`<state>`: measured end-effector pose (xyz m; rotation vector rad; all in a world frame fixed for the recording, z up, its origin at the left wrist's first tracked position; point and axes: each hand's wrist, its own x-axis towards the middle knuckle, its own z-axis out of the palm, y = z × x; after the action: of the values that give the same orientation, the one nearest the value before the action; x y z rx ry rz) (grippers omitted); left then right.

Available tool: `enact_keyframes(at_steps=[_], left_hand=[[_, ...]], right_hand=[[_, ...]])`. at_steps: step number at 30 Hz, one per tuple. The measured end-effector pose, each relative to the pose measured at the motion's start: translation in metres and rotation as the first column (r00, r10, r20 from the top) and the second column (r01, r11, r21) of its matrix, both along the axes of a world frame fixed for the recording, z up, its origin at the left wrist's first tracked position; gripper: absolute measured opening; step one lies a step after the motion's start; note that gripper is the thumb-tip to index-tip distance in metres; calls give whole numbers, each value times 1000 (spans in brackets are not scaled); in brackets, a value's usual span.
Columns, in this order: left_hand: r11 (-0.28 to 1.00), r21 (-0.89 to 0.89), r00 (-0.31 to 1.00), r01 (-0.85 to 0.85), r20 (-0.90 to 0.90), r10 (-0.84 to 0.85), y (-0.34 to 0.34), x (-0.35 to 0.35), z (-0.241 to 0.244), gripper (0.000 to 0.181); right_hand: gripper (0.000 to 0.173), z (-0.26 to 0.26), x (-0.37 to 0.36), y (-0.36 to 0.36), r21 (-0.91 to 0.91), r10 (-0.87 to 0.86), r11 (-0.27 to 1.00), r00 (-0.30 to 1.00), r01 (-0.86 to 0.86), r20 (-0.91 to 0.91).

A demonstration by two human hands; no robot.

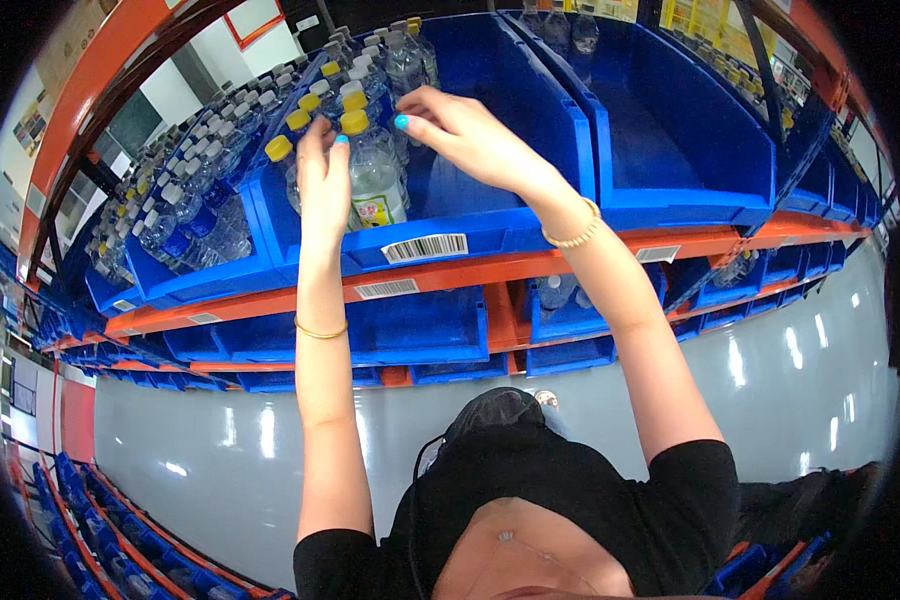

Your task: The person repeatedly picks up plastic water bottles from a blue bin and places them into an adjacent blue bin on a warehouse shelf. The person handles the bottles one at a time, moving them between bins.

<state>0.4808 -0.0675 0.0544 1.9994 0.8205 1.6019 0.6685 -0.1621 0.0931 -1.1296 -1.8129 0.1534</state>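
My left hand (326, 176) is in among yellow-capped plastic bottles at the front of a blue plastic bin (487, 97), fingers and thumb apart. Just right of its thumb stands a clear bottle (375, 176) with a yellow cap and a printed label. My right hand (461, 139) hovers over the bin beside the bottle rows, its fingers loosely bent and apart. Its fingertips are close to the bottles; whether they touch is unclear. Neither hand visibly holds a bottle. Farther back in the same bin, clear bottles (403, 64) with white or yellow caps stand in rows.
The bin rests on an orange shelf beam (495, 274) bearing barcode labels. A neighbouring bin (195, 217) on the left is packed with white-capped bottles. The bin (667, 150) on the right has a few bottles at its back. Lower blue bins (420, 322) sit beneath, above a grey floor (217, 465).
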Motion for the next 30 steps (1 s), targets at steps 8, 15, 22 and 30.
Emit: enact_keyframes(at_steps=[8, 15, 22, 30], left_hand=[[987, -156, 946, -44, -324, -9, -4, -14, -20, 54], [981, -191, 958, -40, -287, -16, -10, -10, -23, 57], [957, -290, 974, 10, -215, -75, 1, -7, -28, 57], [925, -243, 953, 293, 158, -260, -27, -3, -10, 59]], right_hand=[[40, -48, -9, 65, -111, -33, 992, 981, 55, 189], [43, -58, -23, 72, -105, -24, 994, 983, 43, 181], [54, -65, -28, 67, 27, -66, 998, 979, 62, 193], [54, -35, -25, 28, 312, -137, 947, 979, 84, 152]])
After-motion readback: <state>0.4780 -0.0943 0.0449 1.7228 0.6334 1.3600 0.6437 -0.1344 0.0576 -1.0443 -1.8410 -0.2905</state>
